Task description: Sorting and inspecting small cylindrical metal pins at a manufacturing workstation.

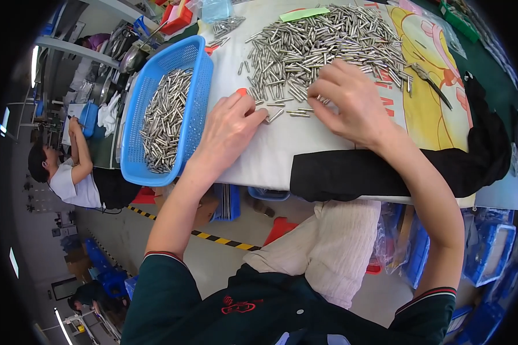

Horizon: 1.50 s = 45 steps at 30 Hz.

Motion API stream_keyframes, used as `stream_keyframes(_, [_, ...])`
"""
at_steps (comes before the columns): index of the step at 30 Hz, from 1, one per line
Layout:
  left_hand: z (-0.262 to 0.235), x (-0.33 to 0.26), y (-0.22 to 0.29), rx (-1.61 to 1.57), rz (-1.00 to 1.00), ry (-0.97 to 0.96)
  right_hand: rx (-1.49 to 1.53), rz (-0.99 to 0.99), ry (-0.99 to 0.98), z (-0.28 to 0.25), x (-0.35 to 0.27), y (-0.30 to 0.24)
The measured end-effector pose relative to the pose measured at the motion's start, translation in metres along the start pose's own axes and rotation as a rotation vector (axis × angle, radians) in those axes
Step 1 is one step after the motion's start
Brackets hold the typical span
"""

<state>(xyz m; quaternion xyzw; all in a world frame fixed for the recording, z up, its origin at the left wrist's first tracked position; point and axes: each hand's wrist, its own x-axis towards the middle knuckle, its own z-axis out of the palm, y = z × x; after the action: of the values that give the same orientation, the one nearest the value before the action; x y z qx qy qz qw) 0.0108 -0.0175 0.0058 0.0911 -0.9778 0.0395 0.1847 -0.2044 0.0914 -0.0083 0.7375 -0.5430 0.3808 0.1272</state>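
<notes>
A wide heap of small silvery metal pins (328, 43) covers the far middle of the table, with loose ones scattered along its near edge. My left hand (229, 129) rests at that edge, fingers curled in and an orange cover (242, 91) on one fingertip. Some pins lie at its thumb and fingertips; whether one is gripped is hidden. To its right, my right hand (357, 106) arches over the near pins, thumb and fingers bent together. What they pinch, if anything, I cannot make out. Left of my left hand stands a blue perforated basket (200, 86) holding many similar pins (168, 118).
Pliers (433, 86) lie right of the heap on a cloth with a yellow cartoon print (429, 123). Black fabric (339, 172) lies along the front edge, under my right forearm. A green strip (304, 14) tops the heap. Another person (80, 178) works at far left.
</notes>
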Motion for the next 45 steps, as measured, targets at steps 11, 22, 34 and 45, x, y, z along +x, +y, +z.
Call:
stream_keyframes(11, [0.008, -0.016, 0.023, -0.209, -0.222, 0.098, -0.011, 0.031, -0.278, 0.007, -0.011, -0.025])
stream_keyframes(22, [0.019, -0.019, 0.029, -0.239, -0.285, 0.196, -0.056, 0.156, -0.343, -0.017, -0.02, -0.038])
stream_keyframes(34, [0.01, -0.028, 0.026, -0.404, -0.384, 0.219, -0.14, 0.299, -0.4, -0.02, -0.018, -0.048])
stream_keyframes(45, [0.012, -0.038, 0.023, -0.344, -0.4, 0.26, -0.168, 0.355, -0.511, -0.034, -0.019, -0.037])
